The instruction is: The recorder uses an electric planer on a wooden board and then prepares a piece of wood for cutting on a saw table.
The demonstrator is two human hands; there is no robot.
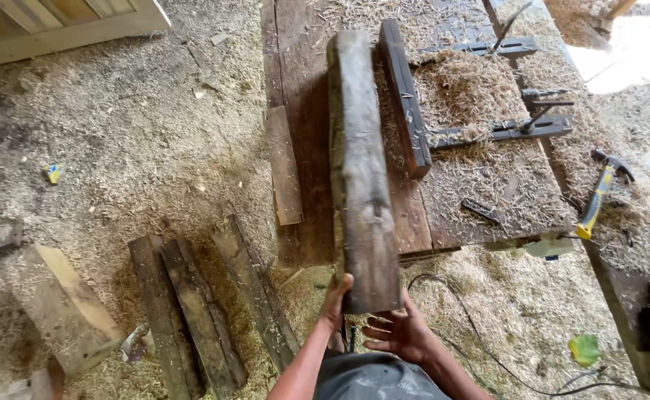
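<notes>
- A long, weathered beam [360, 170] is held up over the near edge of the worktop [306, 133], its near end at the hands and its far end out over the worktop
- The left hand [334, 302] grips the beam's near end from the left, thumb lying against its lower corner
- The right hand [399, 335] is under the same end, palm up and fingers spread, cupping it from below; whether the palm presses the wood I cannot tell
- The two hands are close together, one on each side of the beam's end
- The beam's long axis runs away from the person, almost straight up the frame, leaning slightly left at the far end
- Just right of the beam a dark plank [405, 96] lies on the worktop, running nearly the same way
- Two bar clamps [503, 132] lie across the worktop farther right, among wood shavings
- A hammer [599, 196] with a yellow handle lies beyond the right edge
- On the sawdust floor to the left lie dark planks [192, 311] and a pale block [69, 311]
</notes>
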